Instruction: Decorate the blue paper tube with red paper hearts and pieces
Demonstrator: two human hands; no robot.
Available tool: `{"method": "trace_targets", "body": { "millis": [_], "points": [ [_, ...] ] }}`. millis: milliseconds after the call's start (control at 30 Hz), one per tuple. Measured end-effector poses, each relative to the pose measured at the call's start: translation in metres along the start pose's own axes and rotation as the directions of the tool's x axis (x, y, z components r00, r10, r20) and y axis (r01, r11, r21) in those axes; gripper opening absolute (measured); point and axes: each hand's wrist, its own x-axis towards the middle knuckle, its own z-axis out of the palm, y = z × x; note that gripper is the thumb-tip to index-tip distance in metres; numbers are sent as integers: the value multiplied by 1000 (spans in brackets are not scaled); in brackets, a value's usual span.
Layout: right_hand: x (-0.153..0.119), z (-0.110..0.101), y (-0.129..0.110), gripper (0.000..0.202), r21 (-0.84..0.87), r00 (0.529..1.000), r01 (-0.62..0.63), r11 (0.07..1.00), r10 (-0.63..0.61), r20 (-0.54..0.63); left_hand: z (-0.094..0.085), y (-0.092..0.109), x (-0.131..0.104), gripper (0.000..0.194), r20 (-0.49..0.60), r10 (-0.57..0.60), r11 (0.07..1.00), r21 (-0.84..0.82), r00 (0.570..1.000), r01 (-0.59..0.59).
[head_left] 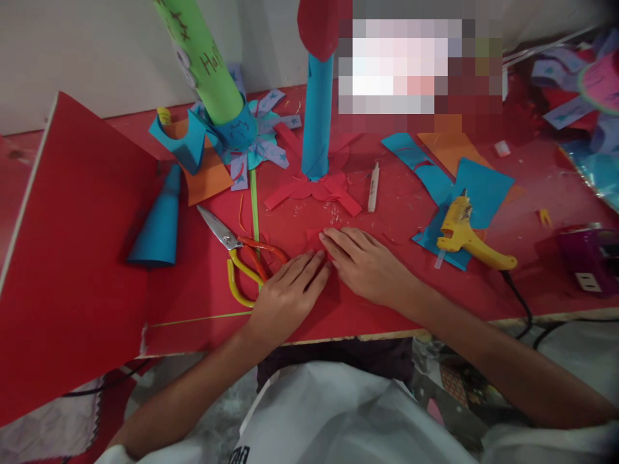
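My right hand [365, 264] lies palm down with its fingers stretched out over a small piece of red paper [315, 236]. Beside it, with fingertips almost meeting, my left hand [293, 290] rests palm down too, its fingers extended. Most of the paper is hidden under the hands and blends into the red tabletop. Close to my left hand are scissors [232, 241] with yellow and orange handles, their blades apart. Beyond the hands stands a blue paper tube [316, 119] with a red top on a red petal-shaped base [345, 174].
A yellow glue gun [467, 235] lies on blue paper scraps [483, 187] at right, its cord over the front edge. A whitish marker [374, 187] lies behind my right hand. A blue cone [159, 225], a green tube [207, 64] and a red board [82, 245] stand left.
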Motion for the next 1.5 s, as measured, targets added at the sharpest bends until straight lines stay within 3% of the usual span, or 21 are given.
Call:
{"method": "trace_targets", "body": {
  "millis": [567,800,1133,1267,1500],
  "points": [
    [6,-4,1,48,49,1000,11,999,-10,-16,-2,-1,5,33,31,57,998,-6,998,-57],
    [10,-8,6,45,20,999,49,999,-48,-19,-4,4,7,33,55,36,999,12,998,-37],
    [10,-4,10,53,112,999,17,994,-13,-43,-4,6,10,31,76,-6,999,-33,997,9],
    [7,-3,13,46,206,995,-42,978,59,-76,-1,2,8,34,28,-1,999,-34,1000,1],
    [3,-6,18,45,294,991,-94,951,117,-60,5,-2,4,23,-37,-1,998,-67,999,-1]
  ]
}}
